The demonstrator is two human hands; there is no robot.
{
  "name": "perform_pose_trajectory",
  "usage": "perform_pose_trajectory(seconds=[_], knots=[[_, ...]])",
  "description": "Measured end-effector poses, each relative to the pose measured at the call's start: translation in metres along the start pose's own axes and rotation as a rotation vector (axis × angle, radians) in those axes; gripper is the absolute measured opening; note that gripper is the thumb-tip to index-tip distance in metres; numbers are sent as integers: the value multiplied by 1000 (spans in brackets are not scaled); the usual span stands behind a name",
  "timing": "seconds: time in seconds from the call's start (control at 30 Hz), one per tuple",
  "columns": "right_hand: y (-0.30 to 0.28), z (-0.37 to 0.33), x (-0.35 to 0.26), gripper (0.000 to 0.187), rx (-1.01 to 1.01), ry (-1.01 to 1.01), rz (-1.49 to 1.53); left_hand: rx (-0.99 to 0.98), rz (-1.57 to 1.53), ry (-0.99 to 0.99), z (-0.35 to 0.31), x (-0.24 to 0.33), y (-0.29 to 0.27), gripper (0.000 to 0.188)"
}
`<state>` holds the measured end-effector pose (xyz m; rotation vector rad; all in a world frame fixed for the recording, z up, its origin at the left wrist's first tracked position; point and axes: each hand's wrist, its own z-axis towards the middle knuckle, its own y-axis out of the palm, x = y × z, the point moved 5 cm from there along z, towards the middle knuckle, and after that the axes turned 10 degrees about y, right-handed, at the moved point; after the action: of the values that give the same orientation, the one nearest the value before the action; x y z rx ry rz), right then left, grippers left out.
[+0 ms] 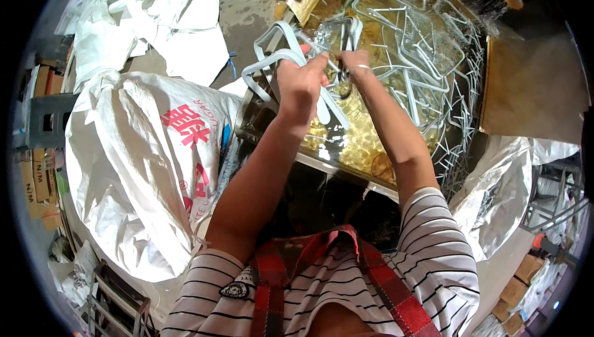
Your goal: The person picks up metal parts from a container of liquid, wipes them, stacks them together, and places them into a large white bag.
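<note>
My left hand (pixel 300 83) is closed around several pale grey, angular bent strips (pixel 267 68), which look like plastic. Their looped ends stick out to the left and their straight ends point down toward the water. Close on its right, my right hand (pixel 356 61) has its fingers curled in, beside another bent pale strip (pixel 354 30) standing up past the knuckles. A dark curved piece shows just below the right fingers; what that hand grips is partly hidden. Both hands are over a metal-rimmed tank (pixel 334 167) of shallow, yellowish water.
More bent pale strips (pixel 411 92) lie tangled in the tank's right half. A large white woven sack (pixel 133 170) with red print stands at the left, near white sheeting (pixel 185 34). A brown panel (pixel 535 86) and a pale sack (pixel 495 194) are at the right.
</note>
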<state>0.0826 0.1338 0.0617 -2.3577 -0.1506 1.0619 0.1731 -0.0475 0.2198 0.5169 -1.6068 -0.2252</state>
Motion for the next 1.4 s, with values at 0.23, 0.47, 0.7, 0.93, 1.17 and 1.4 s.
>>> perform_pose_trajectory(seconds=[0.23, 0.47, 0.7, 0.93, 1.17, 1.4], knots=[[-56, -163, -40, 38, 258, -588, -480, -50, 96, -144, 1, -28, 10, 56], [-83, -224, -28, 56, 58, -985, -706, -84, -131, -308, -6, -48, 30, 24], [-172, -174, 22, 76, 43, -353, 131, -145, -360, -257, 4, -43, 28, 24], [-109, -173, 73, 50, -688, 256, 895, -308, -529, -253, -20, -39, 63, 30], [-78, -193, 85, 64, -1048, 386, 1131, -347, -523, -210, -29, -23, 65, 30], [-130, -132, 121, 9, -374, 335, 919, -227, -373, -100, 8, -25, 49, 32]])
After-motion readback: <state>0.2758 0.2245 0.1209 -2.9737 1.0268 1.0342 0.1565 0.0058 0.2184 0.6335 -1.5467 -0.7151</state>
